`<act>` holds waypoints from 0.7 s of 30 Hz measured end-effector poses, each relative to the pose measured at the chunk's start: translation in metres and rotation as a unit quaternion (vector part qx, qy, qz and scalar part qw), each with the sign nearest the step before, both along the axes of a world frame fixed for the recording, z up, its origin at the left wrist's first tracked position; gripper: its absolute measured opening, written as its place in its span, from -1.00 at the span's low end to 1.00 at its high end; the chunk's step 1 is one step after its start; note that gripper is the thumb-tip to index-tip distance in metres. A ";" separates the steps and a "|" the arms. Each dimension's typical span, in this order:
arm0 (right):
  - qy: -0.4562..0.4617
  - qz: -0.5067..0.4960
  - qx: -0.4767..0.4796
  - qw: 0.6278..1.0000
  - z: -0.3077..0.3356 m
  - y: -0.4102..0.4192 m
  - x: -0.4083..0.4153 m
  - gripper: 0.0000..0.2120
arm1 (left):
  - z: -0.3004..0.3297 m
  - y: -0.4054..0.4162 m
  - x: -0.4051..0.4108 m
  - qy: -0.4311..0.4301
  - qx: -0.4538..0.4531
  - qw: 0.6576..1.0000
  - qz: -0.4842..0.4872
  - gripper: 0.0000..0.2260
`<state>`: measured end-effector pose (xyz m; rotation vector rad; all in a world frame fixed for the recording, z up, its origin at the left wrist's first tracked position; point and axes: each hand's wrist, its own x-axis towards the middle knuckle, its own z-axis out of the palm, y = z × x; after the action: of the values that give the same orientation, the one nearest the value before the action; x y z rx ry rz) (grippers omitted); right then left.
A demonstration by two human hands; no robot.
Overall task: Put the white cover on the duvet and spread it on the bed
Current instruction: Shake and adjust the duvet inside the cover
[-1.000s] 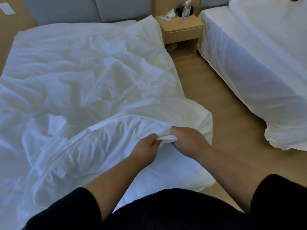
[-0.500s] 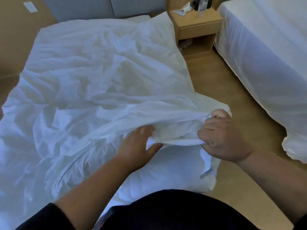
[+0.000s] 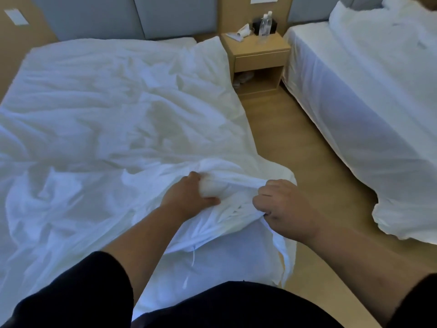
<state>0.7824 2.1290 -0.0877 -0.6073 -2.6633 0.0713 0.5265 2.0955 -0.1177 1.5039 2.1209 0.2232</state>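
Note:
A crumpled white duvet cover (image 3: pixel 101 119) lies spread over the bed (image 3: pixel 227 261), its near right corner bunched at the foot. My left hand (image 3: pixel 189 197) grips a padded lump of duvet (image 3: pixel 210 189) at that corner, thumb underneath and fingers partly hidden by fabric. My right hand (image 3: pixel 281 209) holds a fistful of the cover's edge just to the right, pulled taut between both hands. Thin white ties (image 3: pixel 192 259) dangle from the cover's opening below my left forearm.
A wooden nightstand (image 3: pixel 257 60) with bottles and papers stands between the beds at the back. A second bed (image 3: pixel 369 110) with white bedding fills the right side. Wooden floor (image 3: pixel 295 147) runs between them. Grey headboard panels (image 3: pixel 165 15) line the wall.
My hands moved apart along the corner of the cover. The left hand went from an open palm to gripping the lump of duvet; the right hand shifted down and kept its hold.

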 end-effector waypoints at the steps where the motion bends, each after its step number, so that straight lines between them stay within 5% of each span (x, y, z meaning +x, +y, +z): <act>1: -0.008 -0.004 -0.003 1.000 -0.004 0.000 0.004 -0.77 | 0.003 -0.006 0.000 0.014 -0.039 0.999 0.010 -0.22; 6: -0.006 -0.027 -0.057 0.998 -0.016 0.005 0.007 -0.66 | 0.017 -0.031 -0.013 -0.050 -0.190 0.980 0.041 -0.46; 10: 0.080 0.015 -0.085 0.993 0.021 0.005 -0.013 -0.65 | 0.051 -0.029 0.018 -0.125 0.026 0.991 -0.036 -0.77; 12: 0.127 0.058 -0.080 0.987 0.048 0.004 -0.016 -0.74 | 0.078 -0.026 0.028 -0.159 0.195 0.954 -0.162 -0.72; 14: 0.184 0.070 -0.070 0.978 0.063 0.006 -0.014 -0.78 | 0.085 -0.024 0.021 -0.200 0.252 0.917 -0.237 -0.71; 16: 0.196 0.075 -0.062 0.976 0.059 0.007 -0.015 -0.76 | 0.079 -0.024 0.013 -0.359 0.115 0.913 -0.159 -0.58; 18: 0.160 0.093 -0.069 0.980 0.043 0.000 -0.022 -0.68 | 0.065 -0.015 0.021 -0.572 -0.019 0.820 0.009 -0.69; 19: 0.138 0.109 -0.075 0.981 0.032 -0.005 -0.027 -0.65 | 0.056 -0.006 0.025 -0.603 -0.040 0.793 0.070 -0.79; 21: 0.121 0.113 -0.090 0.982 0.020 -0.012 -0.032 -0.72 | 0.049 0.006 0.037 -0.521 -0.072 0.846 0.089 -0.92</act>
<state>0.7501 2.1171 -0.0678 -0.3213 -2.4910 0.4274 0.5630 2.1011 -0.0685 0.7649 1.3155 0.7366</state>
